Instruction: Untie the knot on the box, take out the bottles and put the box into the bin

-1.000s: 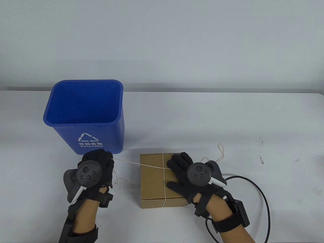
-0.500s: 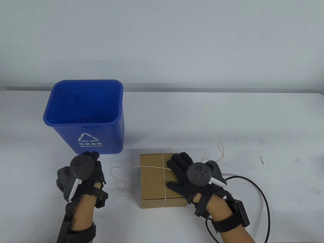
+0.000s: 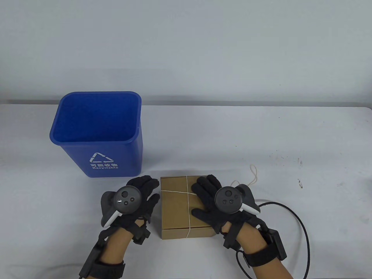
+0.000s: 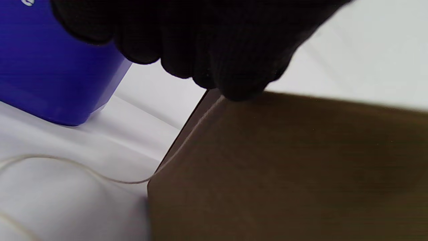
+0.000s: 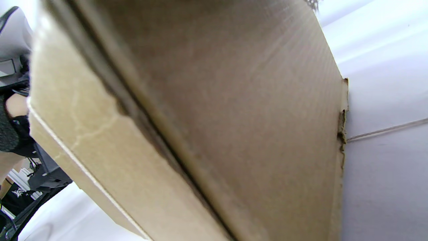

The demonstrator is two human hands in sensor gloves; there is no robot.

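1. box (image 3: 180, 209) sits closed on the table (image 3: 261, 139), just right of the bin (image 3: 97, 135), with string (image 3: 188, 203) crossed over its lid.
2. right hand (image 3: 207, 200) lies flat on the lid's right half, fingers straight.
3. left hand (image 3: 136, 197) is beside the box's left edge; in the left wrist view its fingertips (image 4: 240, 90) touch the top corner where the string runs. whether they pinch the string i cannot tell.
4. loose string trails on the table at both sides.

Blue bin (image 3: 98, 136) at far left, white recycling triangle and lettering on the near wall. Plain brown cardboard box (image 3: 177, 209) crossed by pale cream string (image 3: 188, 203). Black gloves on left hand (image 3: 136, 200) and right hand (image 3: 210, 200). White table (image 3: 261, 139), dark specks at right.
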